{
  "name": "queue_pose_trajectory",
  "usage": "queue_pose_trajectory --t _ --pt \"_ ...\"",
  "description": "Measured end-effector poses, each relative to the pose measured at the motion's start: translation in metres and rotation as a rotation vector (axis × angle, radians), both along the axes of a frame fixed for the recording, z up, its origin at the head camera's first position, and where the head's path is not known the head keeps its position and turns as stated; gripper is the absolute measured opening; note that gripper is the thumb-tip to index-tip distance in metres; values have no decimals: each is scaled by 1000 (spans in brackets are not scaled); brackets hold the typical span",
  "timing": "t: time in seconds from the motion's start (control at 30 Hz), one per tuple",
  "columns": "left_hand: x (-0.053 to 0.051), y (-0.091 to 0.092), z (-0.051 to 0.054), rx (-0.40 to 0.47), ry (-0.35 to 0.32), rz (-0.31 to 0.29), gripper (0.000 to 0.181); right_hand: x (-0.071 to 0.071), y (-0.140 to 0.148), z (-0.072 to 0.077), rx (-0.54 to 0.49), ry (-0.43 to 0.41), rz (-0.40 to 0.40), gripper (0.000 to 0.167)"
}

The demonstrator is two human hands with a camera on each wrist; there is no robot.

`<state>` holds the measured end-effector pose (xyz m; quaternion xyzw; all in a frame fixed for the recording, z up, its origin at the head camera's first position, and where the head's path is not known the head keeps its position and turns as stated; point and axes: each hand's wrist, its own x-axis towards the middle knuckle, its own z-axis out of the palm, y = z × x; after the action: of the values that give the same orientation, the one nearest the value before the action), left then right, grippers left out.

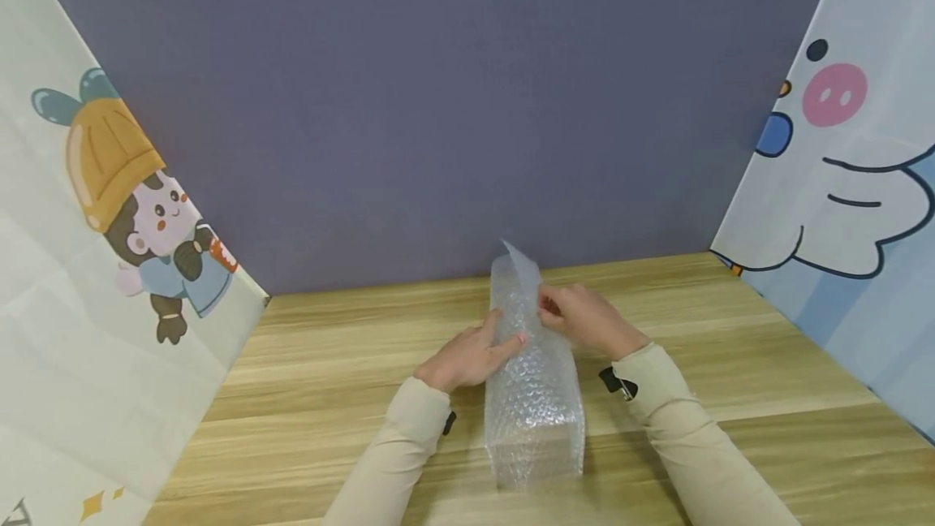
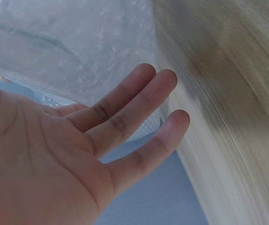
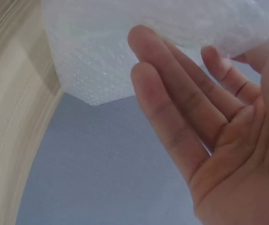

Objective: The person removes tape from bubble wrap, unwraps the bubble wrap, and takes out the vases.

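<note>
A long bundle of clear bubble wrap point(image 1: 536, 396) lies on the wooden table, its folded end toward me and a loose flap standing up at the far end. Whatever it encloses is hard to make out. My left hand point(image 1: 467, 357) rests on its left side, thumb and index finger spread over the top; in the left wrist view the other fingers point(image 2: 134, 110) extend straight beside the wrap. On the right edge, my right hand point(image 1: 584, 316) pinches the wrap between thumb and index finger. Its remaining fingers point(image 3: 172, 112) reach out loosely under the sheet in the right wrist view.
The wooden table point(image 1: 329, 364) runs back to a dark grey-blue panel point(image 1: 438, 104). Printed cartoon panels flank it, one on the left point(image 1: 66, 307) and one on the right point(image 1: 876, 209).
</note>
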<state>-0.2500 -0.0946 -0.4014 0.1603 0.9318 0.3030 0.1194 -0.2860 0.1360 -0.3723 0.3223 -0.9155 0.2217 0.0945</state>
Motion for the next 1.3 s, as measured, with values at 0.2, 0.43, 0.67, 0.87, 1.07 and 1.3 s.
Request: queue_pose_trajectory --t 0.2,0.43,0.67,0.87,1.07,1.3 --pt "0 1 1 -11 4 1 102 0 8 5 -20 -93 -14 7" --pt "1 1 1 -9 6 0 102 0 17 10 -8 -154 -28 28" --pt "1 1 1 -11 9 1 103 -2 25 13 -15 -141 -23 44" --pt "1 1 0 -20 19 3 103 -2 30 17 -30 -171 -6 51" --pt "0 1 0 -24 31 -1 103 -3 36 18 -20 -162 12 40" --pt "0 2 0 -20 28 1 102 -6 42 16 21 -161 19 33"
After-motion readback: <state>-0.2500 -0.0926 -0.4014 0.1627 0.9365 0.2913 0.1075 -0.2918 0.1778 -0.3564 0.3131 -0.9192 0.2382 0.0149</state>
